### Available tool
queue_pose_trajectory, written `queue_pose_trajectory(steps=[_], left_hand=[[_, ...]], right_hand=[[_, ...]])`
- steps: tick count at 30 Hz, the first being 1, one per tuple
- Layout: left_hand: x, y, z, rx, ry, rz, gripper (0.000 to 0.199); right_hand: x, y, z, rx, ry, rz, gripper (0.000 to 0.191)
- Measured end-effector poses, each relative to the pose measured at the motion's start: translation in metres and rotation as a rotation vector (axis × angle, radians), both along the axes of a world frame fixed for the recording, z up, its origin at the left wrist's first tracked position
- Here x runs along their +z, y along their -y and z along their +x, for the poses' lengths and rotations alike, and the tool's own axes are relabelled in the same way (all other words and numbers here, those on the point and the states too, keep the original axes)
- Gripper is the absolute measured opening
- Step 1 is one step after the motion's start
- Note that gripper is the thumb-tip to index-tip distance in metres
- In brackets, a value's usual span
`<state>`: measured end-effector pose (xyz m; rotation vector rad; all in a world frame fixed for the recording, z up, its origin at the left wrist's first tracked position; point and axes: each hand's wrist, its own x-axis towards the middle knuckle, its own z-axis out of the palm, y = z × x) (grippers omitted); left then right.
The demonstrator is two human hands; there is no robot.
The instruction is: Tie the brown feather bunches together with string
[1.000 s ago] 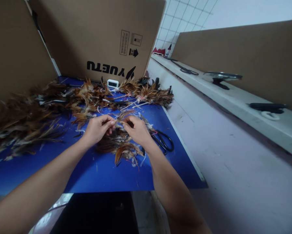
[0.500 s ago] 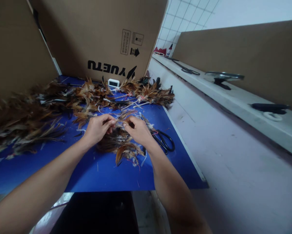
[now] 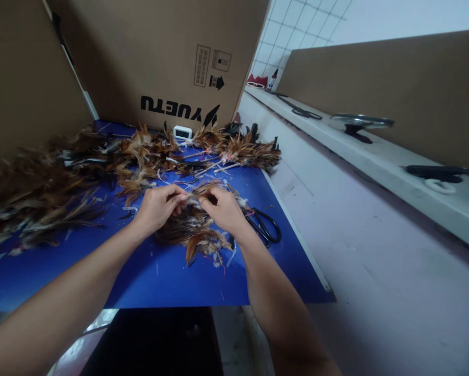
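Note:
A small bunch of brown feathers point(image 3: 203, 189) is held between my two hands above the blue table surface point(image 3: 179, 284). My left hand point(image 3: 158, 206) pinches its left end with thumb and forefinger. My right hand point(image 3: 221, 208) has its fingers closed on the right part of the bunch. Below and between the hands lies a loose feather pile point(image 3: 199, 240) with pale fluff and red threads. Black-handled scissors point(image 3: 267, 228) rest just right of my right hand, their blades mostly hidden.
Large feather heaps point(image 3: 34, 193) cover the left side, and a feather row point(image 3: 238, 149) runs along the back. A small white digital display point(image 3: 182, 132) stands against a cardboard box point(image 3: 140, 52). At right, a ledge point(image 3: 394, 162) holds several items.
The hands have barely moved. More of the brown feather bunch shows spread between them, its tips lying over the right fingers.

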<state>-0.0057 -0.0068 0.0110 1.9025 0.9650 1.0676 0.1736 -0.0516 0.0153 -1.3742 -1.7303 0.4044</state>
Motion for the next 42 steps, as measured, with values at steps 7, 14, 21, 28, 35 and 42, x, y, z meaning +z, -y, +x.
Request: queue_pose_trajectory(steps=[7, 14, 21, 28, 35, 42], left_hand=[[0.0, 0.002, 0.0, 0.004, -0.02, 0.01, 0.012], [-0.002, 0.001, 0.0, -0.018, -0.073, 0.054, 0.014], [-0.003, -0.001, 0.002, -0.048, 0.027, -0.093, 0.017], [-0.002, 0.001, 0.004, -0.195, 0.41, -0.444, 0.033], [-0.005, 0.005, 0.007, -0.274, 0.431, -0.519, 0.031], [-0.005, 0.009, 0.008, -0.29, 0.414, -0.554, 0.033]], right_hand=[[0.004, 0.001, -0.001, -0.025, 0.005, -0.012, 0.013], [0.002, 0.002, -0.001, -0.046, 0.02, -0.028, 0.014], [0.001, -0.001, -0.006, 0.078, -0.385, 0.013, 0.011], [0.001, -0.002, -0.005, 0.073, -0.747, -0.102, 0.036], [0.001, 0.004, -0.019, 0.187, -0.667, -0.215, 0.029], [-0.001, 0.003, -0.018, 0.131, -0.669, -0.146, 0.026]])
